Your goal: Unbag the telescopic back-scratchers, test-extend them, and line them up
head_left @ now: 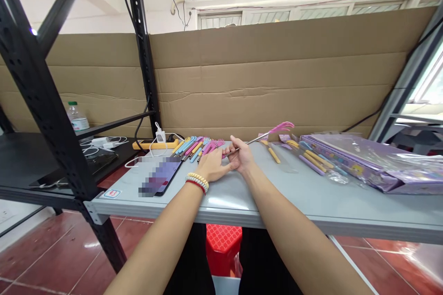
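Observation:
A telescopic back scratcher with a pink claw head and a thin metal rod is stretched out between my hands, tilted up to the right. My left hand is closed at its pink handle end, which the fingers mostly hide. Fingers of my right hand are closed round the rod, palm turned up. Just left of my hands, several back scratchers in pink, blue, yellow and purple lie in a row. Beside that row is a phone, its screen partly blurred out.
On the right lie a yellow-handled scratcher, several wrapped ones and a purple box in clear plastic. A white charger stands at the back left. Cardboard walls the far side; a black shelf post rises at left.

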